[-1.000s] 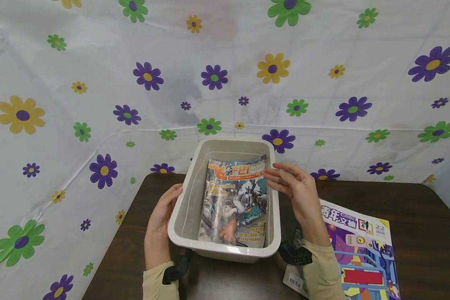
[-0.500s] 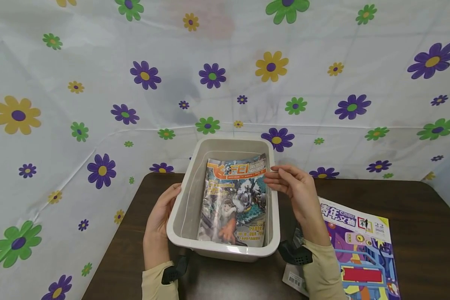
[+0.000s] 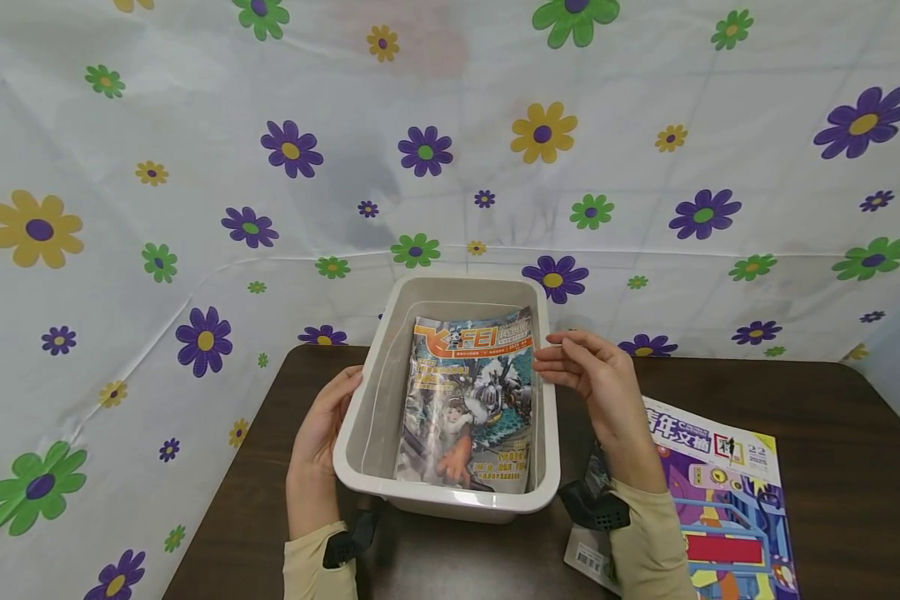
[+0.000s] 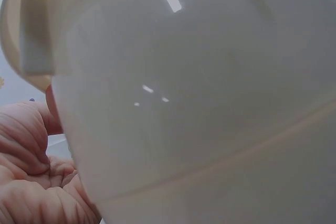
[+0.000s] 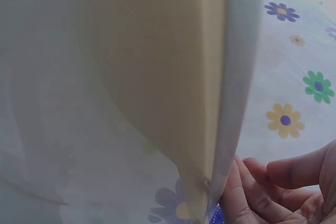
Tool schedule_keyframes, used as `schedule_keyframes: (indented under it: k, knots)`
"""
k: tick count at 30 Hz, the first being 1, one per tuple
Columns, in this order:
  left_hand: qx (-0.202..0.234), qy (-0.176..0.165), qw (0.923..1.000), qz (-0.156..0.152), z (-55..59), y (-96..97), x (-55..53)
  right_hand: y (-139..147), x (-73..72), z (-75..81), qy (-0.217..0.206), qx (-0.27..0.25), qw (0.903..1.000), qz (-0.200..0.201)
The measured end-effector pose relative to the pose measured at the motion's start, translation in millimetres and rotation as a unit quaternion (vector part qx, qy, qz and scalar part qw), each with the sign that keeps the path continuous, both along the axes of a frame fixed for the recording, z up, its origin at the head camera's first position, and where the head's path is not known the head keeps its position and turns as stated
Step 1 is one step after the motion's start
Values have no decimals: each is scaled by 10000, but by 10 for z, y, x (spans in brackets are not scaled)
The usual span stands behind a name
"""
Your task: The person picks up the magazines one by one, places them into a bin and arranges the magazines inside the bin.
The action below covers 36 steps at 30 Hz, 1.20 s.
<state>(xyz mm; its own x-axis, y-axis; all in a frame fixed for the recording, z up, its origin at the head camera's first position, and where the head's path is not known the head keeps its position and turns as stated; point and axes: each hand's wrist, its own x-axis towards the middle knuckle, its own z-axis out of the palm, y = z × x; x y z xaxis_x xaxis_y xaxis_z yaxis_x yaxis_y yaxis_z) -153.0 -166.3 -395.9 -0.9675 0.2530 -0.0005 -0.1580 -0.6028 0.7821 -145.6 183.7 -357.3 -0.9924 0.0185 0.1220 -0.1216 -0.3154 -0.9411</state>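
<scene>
A light grey plastic tub (image 3: 450, 502) is in the middle of the head view. Inside it lies a magazine (image 3: 465, 400) with an orange title band and a picture cover. My left hand (image 3: 321, 433) grips the tub's left side, its thumb at the rim. In the left wrist view that hand (image 4: 31, 161) is at the tub's outer wall (image 4: 184, 103), its fingertips partly hidden. At the right rim is my right hand (image 3: 600, 396), fingers fairly straight and fingertips at the edge. The right wrist view shows these fingers (image 5: 257, 198) touching the rim, the thumb held apart.
A colourful magazine (image 3: 727, 508) lies on the dark wooden table (image 3: 832, 433) at the right, partly under the right forearm. Another item with a barcode (image 3: 591, 560) shows beside it. A white flower-patterned cloth (image 3: 457, 100) hangs behind the table.
My right hand has shifted slightly to the right, its fingertips drawing back from over the magazine toward the rim. The tub and my left hand stay almost the same.
</scene>
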Motion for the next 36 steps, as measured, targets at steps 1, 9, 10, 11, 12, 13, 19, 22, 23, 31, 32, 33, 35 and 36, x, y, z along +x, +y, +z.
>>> schedule_keyframes:
  k: [1,9,10,11,12,13,19,22,23,31,32,33,35,36]
  knots:
    - [0,1,10000,-2,1,0,1,4,2,0,1,1,10000,4]
    - [-39,-1,10000,38,4,5,8,16,21,10,16,53,10000,-17]
    - [-51,-6,10000,48,6,6,10,17,23,10,22,55,10000,-18]
    - [-58,-8,10000,54,7,7,12,19,23,10,24,61,10000,-24]
    - [-77,-12,10000,62,7,7,13,20,24,10,31,60,10000,-17]
    - [-101,-15,9999,71,7,6,14,21,25,10,39,64,10000,-13]
    - [-158,10,9998,89,10,3,14,35,28,10,50,55,10000,-26]
    - [-116,37,9999,61,10,0,12,43,34,9,25,63,10000,-57]
    - [-101,48,9999,49,9,-2,11,47,37,9,17,72,10000,-63]
    - [-117,72,9999,49,2,-11,8,72,38,-8,-34,117,9999,-69]
    - [-105,71,9999,43,2,-11,8,76,38,-11,-40,103,9999,-69]
    - [-85,73,9999,37,2,-11,8,79,38,-14,-44,92,9999,-70]
    - [-50,68,10000,14,0,-9,6,85,42,-19,-57,66,9999,-72]
    - [-33,65,10000,10,0,-7,4,89,43,-22,-67,54,9999,-75]
